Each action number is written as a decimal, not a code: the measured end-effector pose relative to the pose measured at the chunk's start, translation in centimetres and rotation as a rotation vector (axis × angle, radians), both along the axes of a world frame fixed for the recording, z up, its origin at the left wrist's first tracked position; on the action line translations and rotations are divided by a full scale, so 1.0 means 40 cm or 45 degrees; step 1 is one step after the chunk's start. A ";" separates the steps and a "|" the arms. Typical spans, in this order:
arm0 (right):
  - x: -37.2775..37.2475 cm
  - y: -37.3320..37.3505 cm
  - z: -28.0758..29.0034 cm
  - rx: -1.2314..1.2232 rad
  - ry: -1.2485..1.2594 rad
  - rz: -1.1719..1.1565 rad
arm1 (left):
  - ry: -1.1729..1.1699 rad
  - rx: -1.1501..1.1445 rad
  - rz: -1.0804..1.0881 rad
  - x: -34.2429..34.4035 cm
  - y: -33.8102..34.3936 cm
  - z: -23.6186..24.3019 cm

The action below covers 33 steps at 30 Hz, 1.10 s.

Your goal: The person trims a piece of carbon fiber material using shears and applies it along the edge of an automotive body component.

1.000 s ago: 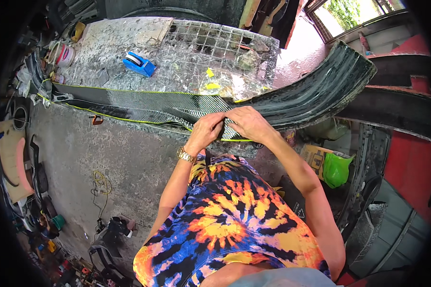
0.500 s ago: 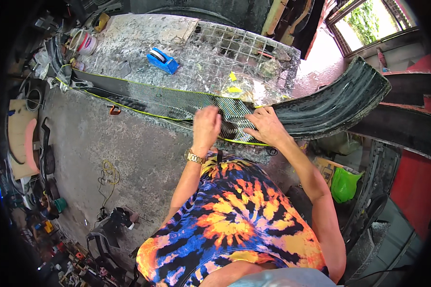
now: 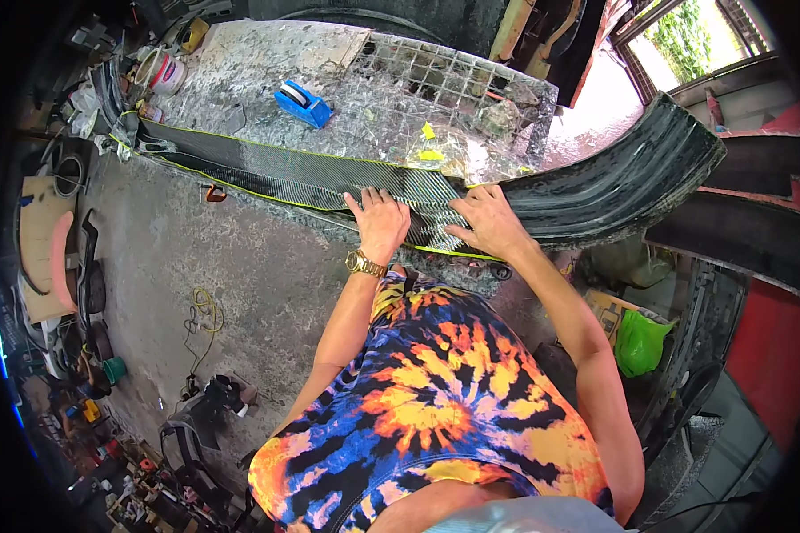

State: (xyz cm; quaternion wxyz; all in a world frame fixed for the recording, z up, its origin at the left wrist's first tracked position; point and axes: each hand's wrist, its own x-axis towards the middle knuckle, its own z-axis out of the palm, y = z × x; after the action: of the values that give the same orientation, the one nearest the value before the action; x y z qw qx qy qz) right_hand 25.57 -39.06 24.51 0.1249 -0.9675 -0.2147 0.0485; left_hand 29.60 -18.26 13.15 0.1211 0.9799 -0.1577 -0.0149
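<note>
The person's left hand (image 3: pixel 382 224) lies palm down on a long strip of black and silver woven cloth with bright yellow edges (image 3: pixel 267 166), its fingers spread apart and closed round nothing. A gold-coloured metal wristwatch (image 3: pixel 365 264) sits on that wrist. The right hand (image 3: pixel 492 224) rests just to the right, near the right end of the strip, its thumb and fingers also apart; whether its fingertips nip a fold of the weave cannot be told. Between the two hands a bare stretch of the cloth shows, its pattern slanting and uneven

The cloth lies lengthwise along a long, glossy black curved mould (image 3: pixel 618 182), whose right part sweeps up and away beyond the right hand. Both lie along the near side of a worktable with a grey, paint-splashed top (image 3: pixel 240 75). On that top stand a blue tape dispenser (image 3: pixel 303 107) and, toward the far left, a white bucket (image 3: pixel 164 74); small yellow scraps (image 3: pixel 430 155) lie beyond the hands. A small orange clamp (image 3: pixel 214 193) is at the near edge, well left of the left hand. A bright green plastic bag (image 3: pixel 642 344) is low on the right, beside a cardboard box (image 3: pixel 601 313)
</note>
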 end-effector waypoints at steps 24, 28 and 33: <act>-0.004 0.000 -0.013 -0.029 0.099 -0.021 | 0.237 -0.719 -0.578 -0.028 -0.003 0.066; -0.001 -0.001 -0.005 -0.031 0.124 -0.035 | 0.182 -0.720 -0.611 -0.021 -0.008 0.066; -0.023 -0.009 0.042 0.238 0.059 -0.172 | 0.238 -0.706 -0.641 -0.019 -0.006 0.076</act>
State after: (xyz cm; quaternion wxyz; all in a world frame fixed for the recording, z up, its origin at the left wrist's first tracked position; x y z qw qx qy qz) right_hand 24.66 -39.42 26.17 0.2224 -0.9625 -0.1495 0.0421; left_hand 28.82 -18.52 16.21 0.3879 0.8350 -0.3797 -0.0901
